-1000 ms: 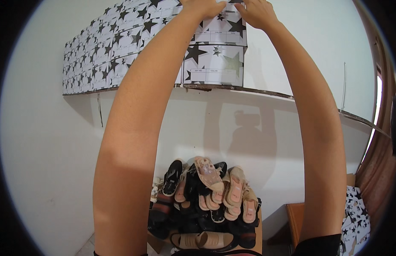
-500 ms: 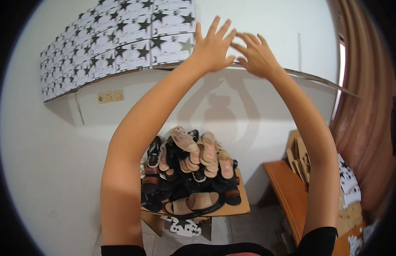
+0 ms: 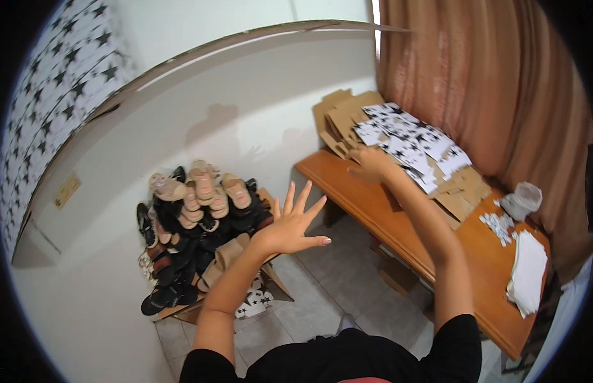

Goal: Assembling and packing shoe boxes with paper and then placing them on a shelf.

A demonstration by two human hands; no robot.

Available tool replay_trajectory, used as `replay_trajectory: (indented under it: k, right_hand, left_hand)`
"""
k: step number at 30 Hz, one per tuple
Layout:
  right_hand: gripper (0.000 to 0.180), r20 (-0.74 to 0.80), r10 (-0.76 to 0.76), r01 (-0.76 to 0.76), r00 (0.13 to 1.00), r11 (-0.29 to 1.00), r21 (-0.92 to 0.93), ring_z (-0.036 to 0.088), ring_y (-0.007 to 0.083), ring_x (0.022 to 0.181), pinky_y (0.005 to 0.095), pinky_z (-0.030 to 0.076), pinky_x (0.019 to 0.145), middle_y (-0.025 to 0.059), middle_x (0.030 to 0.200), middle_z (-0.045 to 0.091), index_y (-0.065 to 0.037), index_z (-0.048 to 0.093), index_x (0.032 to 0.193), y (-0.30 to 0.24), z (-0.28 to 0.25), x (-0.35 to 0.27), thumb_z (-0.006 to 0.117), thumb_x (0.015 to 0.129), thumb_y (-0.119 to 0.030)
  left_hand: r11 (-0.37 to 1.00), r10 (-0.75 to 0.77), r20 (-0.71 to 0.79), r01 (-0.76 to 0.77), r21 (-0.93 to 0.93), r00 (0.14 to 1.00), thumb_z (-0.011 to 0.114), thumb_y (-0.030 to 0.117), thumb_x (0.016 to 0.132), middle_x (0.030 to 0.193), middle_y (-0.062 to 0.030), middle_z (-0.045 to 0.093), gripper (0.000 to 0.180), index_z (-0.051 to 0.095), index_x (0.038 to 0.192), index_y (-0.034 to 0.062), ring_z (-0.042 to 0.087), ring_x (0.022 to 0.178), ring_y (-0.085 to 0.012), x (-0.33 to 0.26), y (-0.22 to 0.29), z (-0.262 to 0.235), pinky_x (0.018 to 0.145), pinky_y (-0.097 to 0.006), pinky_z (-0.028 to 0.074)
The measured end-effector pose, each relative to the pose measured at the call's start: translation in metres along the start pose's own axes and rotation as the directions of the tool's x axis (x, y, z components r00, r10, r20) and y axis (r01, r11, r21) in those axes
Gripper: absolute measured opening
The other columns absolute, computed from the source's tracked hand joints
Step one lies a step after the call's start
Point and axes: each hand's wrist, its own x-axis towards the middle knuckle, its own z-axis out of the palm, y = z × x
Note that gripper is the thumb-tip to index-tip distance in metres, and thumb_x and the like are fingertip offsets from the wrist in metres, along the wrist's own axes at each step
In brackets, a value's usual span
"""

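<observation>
My left hand (image 3: 291, 226) hangs open in the air, fingers spread wide, holding nothing. Behind it on the left is a heaped pile of sandals and shoes (image 3: 204, 198), black, beige and brown, on a low small table. My right hand (image 3: 372, 165) reaches over the wooden desk, its thumb apart from its fingers and nothing seen in it. It is nearest to the flat brown cardboard pieces (image 3: 347, 118) and the white sheets of folded card with black stars (image 3: 405, 137). Whether it touches them I cannot tell.
On the wooden desk (image 3: 494, 281) lie a stack of white paper (image 3: 527, 271), small white scraps (image 3: 498, 226) and a clear plastic bag (image 3: 522, 201). Star-patterned boxes (image 3: 60, 83) line a wall shelf (image 3: 245, 35) at upper left. A brown curtain (image 3: 475, 76) hangs behind the desk.
My view has turned right toward the desk. Both hands have come down from near the shelf and moved apart, the right one over to the cardboard.
</observation>
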Motion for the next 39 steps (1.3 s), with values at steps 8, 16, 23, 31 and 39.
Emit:
replay_trajectory:
  k: [8, 16, 23, 31, 39]
  right_hand:
    - [0.047, 0.5, 0.333, -0.587, 0.799, 0.611, 0.531, 0.057, 0.0285, 0.104, 0.036, 0.044, 0.087, 0.0196, 0.111, 0.06, -0.001, 0.054, 0.117, 0.14, 0.127, -0.161, 0.058, 0.084, -0.034]
    - [0.043, 0.385, 0.554, -0.63, 0.738, 0.361, 0.688, 0.058, 0.0177, 0.083, 0.0307, 0.047, 0.075, 0.0144, 0.104, 0.061, 0.0, 0.049, 0.121, 0.226, 0.153, -0.226, 0.058, 0.087, -0.025]
    - [0.042, 0.159, 0.649, -0.522, 0.744, 0.417, 0.744, 0.058, 0.0208, 0.092, 0.0307, 0.046, 0.079, 0.0168, 0.107, 0.058, 0.001, 0.05, 0.118, 0.287, 0.15, -0.194, 0.06, 0.084, -0.021]
    - [0.058, -0.111, 0.788, -0.611, 0.605, 0.549, 0.57, 0.06, 0.0258, 0.086, 0.0318, 0.049, 0.074, 0.0223, 0.119, 0.049, 0.005, 0.041, 0.125, 0.375, 0.198, -0.131, 0.063, 0.08, -0.023]
    - [0.054, -0.212, 0.956, -0.747, 0.201, 0.29, 0.599, 0.063, 0.026, 0.07, 0.034, 0.05, 0.067, 0.0167, 0.072, 0.064, 0.008, 0.056, 0.104, 0.392, 0.211, -0.064, 0.073, 0.069, -0.03]
  left_hand:
    - [0.887, 0.0, 0.372, 0.172, -0.429, 0.928, 0.052, 0.07, 0.072, 0.148, -0.0224, -0.007, 0.096, 0.021, 0.143, 0.0127, -0.015, 0.134, -0.0414, 0.12, 0.06, 0.125, 0.103, -0.06, 0.0]
    - [0.868, 0.032, 0.435, 0.19, -0.458, 0.9, 0.055, 0.067, 0.071, 0.147, -0.0236, -0.003, 0.093, 0.027, 0.141, 0.0123, -0.013, 0.135, -0.0396, 0.244, 0.117, 0.2, 0.105, -0.057, 0.001]
    - [0.87, 0.054, 0.462, 0.185, -0.457, 0.886, 0.057, 0.066, 0.07, 0.147, -0.0228, -0.003, 0.094, 0.022, 0.142, 0.016, -0.012, 0.135, -0.0402, 0.328, 0.123, 0.221, 0.105, -0.059, 0.004]
    - [0.864, 0.119, 0.454, 0.133, -0.486, 0.883, 0.059, 0.063, 0.069, 0.148, -0.022, -0.003, 0.094, 0.021, 0.142, 0.0173, -0.009, 0.135, -0.0412, 0.407, 0.1, 0.244, 0.104, -0.061, 0.007]
    - [0.785, 0.019, 0.349, 0.203, -0.586, 0.937, 0.061, 0.057, 0.072, 0.144, -0.028, 0.004, 0.09, 0.025, 0.139, 0.0095, 0.003, 0.133, -0.0437, 0.471, 0.035, 0.264, 0.106, -0.055, 0.012]
